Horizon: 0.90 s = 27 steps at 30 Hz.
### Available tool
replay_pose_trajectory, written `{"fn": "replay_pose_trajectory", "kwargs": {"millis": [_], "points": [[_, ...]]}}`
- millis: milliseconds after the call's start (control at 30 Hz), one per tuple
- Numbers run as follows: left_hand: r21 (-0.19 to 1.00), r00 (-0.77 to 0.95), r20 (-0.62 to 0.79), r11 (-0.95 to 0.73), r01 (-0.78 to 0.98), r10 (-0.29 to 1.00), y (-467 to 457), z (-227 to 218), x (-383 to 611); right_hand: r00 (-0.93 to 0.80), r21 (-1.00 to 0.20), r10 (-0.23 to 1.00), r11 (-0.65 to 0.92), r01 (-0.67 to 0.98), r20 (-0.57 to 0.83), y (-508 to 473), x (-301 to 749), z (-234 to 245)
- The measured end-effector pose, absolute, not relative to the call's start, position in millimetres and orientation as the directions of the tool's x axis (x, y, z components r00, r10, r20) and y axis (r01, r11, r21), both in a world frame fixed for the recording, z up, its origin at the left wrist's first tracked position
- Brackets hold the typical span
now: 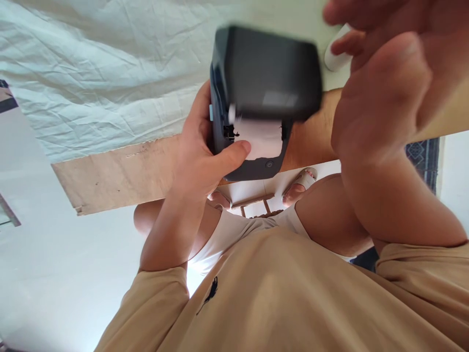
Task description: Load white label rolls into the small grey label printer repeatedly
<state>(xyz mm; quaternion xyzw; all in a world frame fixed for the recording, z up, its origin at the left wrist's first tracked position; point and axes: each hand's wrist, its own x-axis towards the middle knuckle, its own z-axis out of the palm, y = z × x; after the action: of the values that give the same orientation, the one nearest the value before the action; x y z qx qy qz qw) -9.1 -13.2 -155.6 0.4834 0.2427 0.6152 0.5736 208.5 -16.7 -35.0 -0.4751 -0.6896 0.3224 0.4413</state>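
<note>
The left hand curls its fingers round the dark device, seemingly steadying it, which calls for care; the right hand, I can't tell.

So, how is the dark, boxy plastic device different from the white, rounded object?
The dark device is boxy; the white object is rounded. The device looks larger than the white object's visible part. The left hand grips the device; whether the white object is held is unclear.
</note>
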Motion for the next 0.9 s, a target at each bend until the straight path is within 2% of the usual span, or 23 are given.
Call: {"fn": "replay_pose_trajectory", "kwargs": {"millis": [67,133,200,300,500,633,800,900], "points": [[0.850,0.191,0.312,-0.184,-0.493,0.931,-17,-141,-12,-0.197,-0.819,0.918,0.396,0.416,0.344,-18,209,-32],[0.869,0.176,0.243,-0.134,-0.475,0.954,-24,-115,-16,-0.328,-0.801,0.885,0.448,0.397,0.331,-18,211,-36],[0.946,0.218,-0.084,0.146,-0.288,0.972,-33,-85,-18,-0.408,-0.781,0.844,0.501,0.373,0.348,-14,212,-44],[0.923,0.213,-0.178,0.238,-0.302,0.961,-44,-52,-17,-0.463,-0.762,0.809,0.544,0.353,0.363,-8,213,-53],[0.915,0.154,-0.257,0.292,-0.278,0.954,-47,-43,-8,-0.497,-0.740,0.766,0.596,0.312,0.407,-1,216,-57],[0.931,0.162,-0.246,0.280,-0.236,0.956,-46,-40,-8,-0.480,-0.740,0.773,0.593,0.317,0.414,-3,219,-58],[0.878,0.148,-0.135,0.187,-0.440,0.980,-43,-42,-5,-0.388,-0.761,0.818,0.554,0.338,0.423,-7,218,-58],[0.851,0.111,-0.111,0.152,-0.502,0.988,-44,-47,-2,-0.394,-0.796,0.852,0.487,0.359,0.344,-8,217,-56]]}}
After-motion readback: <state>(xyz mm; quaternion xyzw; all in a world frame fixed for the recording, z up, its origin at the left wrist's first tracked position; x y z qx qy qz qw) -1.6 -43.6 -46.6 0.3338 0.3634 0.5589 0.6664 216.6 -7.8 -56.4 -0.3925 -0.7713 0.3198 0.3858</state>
